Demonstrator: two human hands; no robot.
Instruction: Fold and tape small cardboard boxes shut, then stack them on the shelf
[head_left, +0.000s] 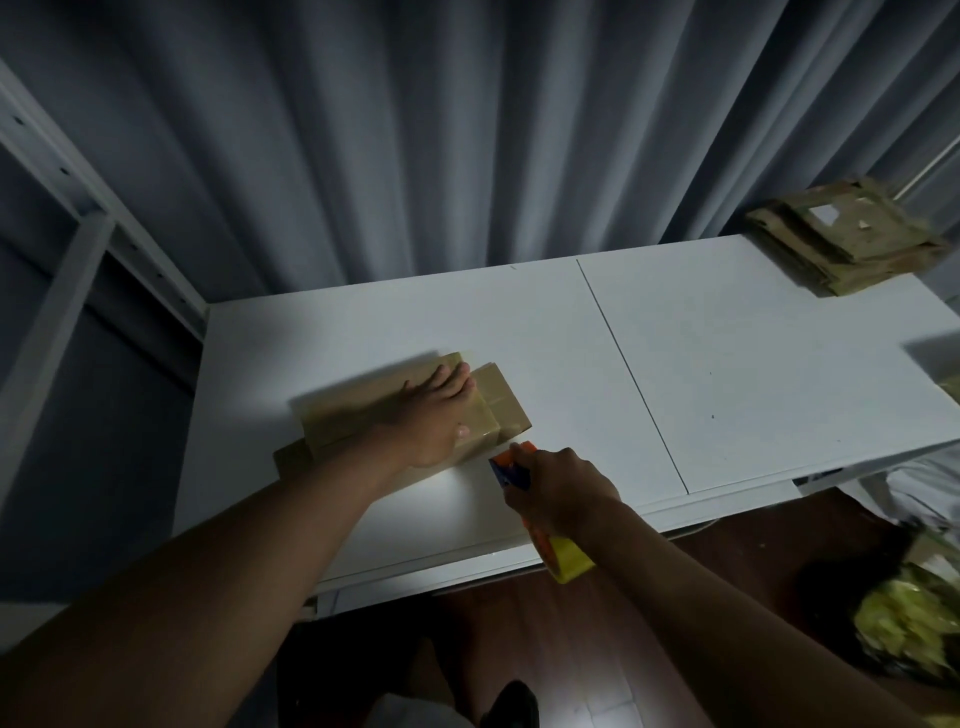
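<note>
The left hand (436, 415) lies flat, fingers straight, pressing the box (410, 410) on the table (727, 364). It covers the box's top seam. Just right of it, the right hand (558, 486) grips a tape dispenser (511, 467), mostly hidden by fingers. What the box holds cannot be seen.

Right hand (558, 488) hides most of tape dispenser (511, 467).
</note>
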